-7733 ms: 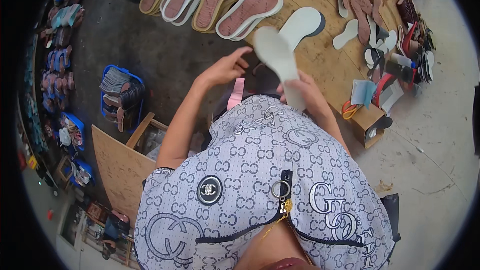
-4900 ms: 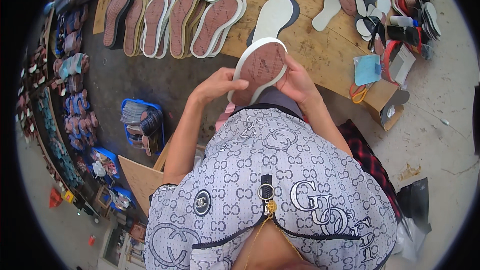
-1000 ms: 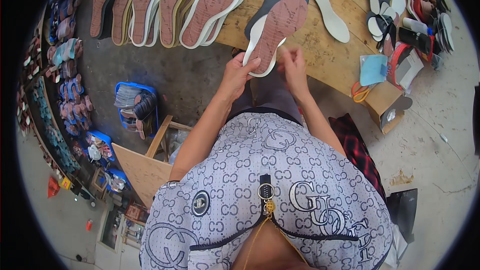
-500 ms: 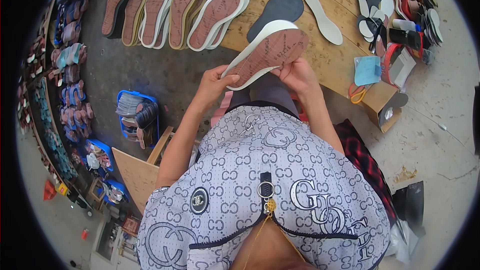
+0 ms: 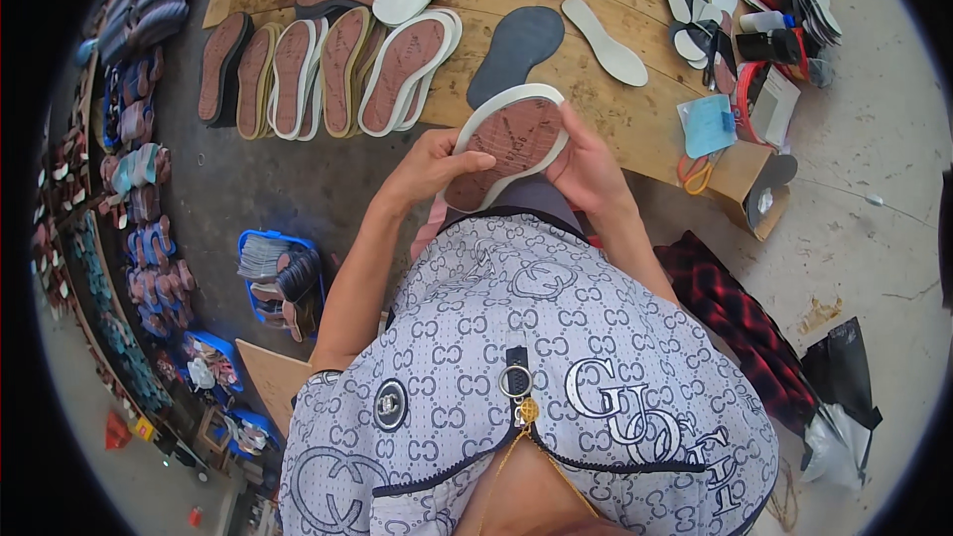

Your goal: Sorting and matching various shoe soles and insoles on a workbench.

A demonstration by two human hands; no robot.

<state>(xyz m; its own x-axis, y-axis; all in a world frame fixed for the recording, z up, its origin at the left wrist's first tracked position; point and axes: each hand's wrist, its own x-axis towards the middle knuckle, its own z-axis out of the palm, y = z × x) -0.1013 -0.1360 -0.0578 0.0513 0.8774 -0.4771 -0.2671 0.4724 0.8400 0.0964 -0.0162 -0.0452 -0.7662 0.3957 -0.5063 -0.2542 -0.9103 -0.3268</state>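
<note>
Both my hands hold a white shoe sole (image 5: 511,144) with a reddish-brown insole face, close in front of my lap. My left hand (image 5: 437,169) grips its left edge, the thumb lying across the brown face. On the opposite side, my right hand (image 5: 588,164) is closed on the rim, fingers partly hidden behind the sole. Just beyond it on the wooden table lies a dark grey sole (image 5: 518,48). A slim off-white insole (image 5: 606,43) rests to the right of that.
A row of brown-faced soles (image 5: 342,69) lines the near left edge of the wooden table (image 5: 635,129). Orange-handled scissors (image 5: 695,174) and a cardboard box (image 5: 749,194) are at the right. A blue basket of soles (image 5: 283,273) stands on the floor at left.
The sole has come nearer to me and turned more upright, its far end swinging left. My right hand has shifted up along its edge. The view has tilted slightly.
</note>
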